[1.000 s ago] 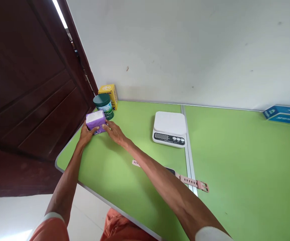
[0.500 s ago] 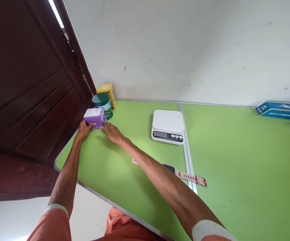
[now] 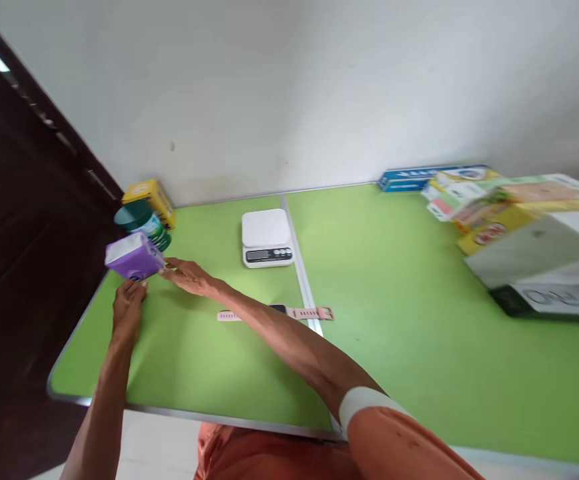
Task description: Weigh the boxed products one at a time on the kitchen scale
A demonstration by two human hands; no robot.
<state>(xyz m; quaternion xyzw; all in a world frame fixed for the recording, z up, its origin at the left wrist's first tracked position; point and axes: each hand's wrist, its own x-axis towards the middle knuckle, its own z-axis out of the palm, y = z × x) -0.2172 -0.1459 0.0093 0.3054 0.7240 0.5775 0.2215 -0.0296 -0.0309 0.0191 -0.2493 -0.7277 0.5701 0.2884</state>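
Observation:
A purple-and-white tissue pack (image 3: 137, 259) stands at the table's left end, against a dark-green-lidded tub (image 3: 142, 223). Just in front of the pack is my left hand (image 3: 128, 307), its fingers loosely bent and partly hidden at the pack's lower edge; nothing shows in its grasp. My right hand (image 3: 189, 277) reaches in from the right with fingers stretched out, the tips at the pack's right side. Behind the tub sits a yellow box (image 3: 157, 200).
A white kitchen scale (image 3: 267, 237) rests mid-table, with a pink-strapped smartwatch (image 3: 312, 313) in front, partly under my right forearm. A blue box (image 3: 409, 179) lies along the wall. Several blurred boxes, one yellow (image 3: 494, 233), stand at the right. A dark door (image 3: 19, 233) borders the left.
The view has swung right, bringing the boxes at the right into sight. My left hand has dropped from the pack's side to just in front of it, and my right fingers have straightened.

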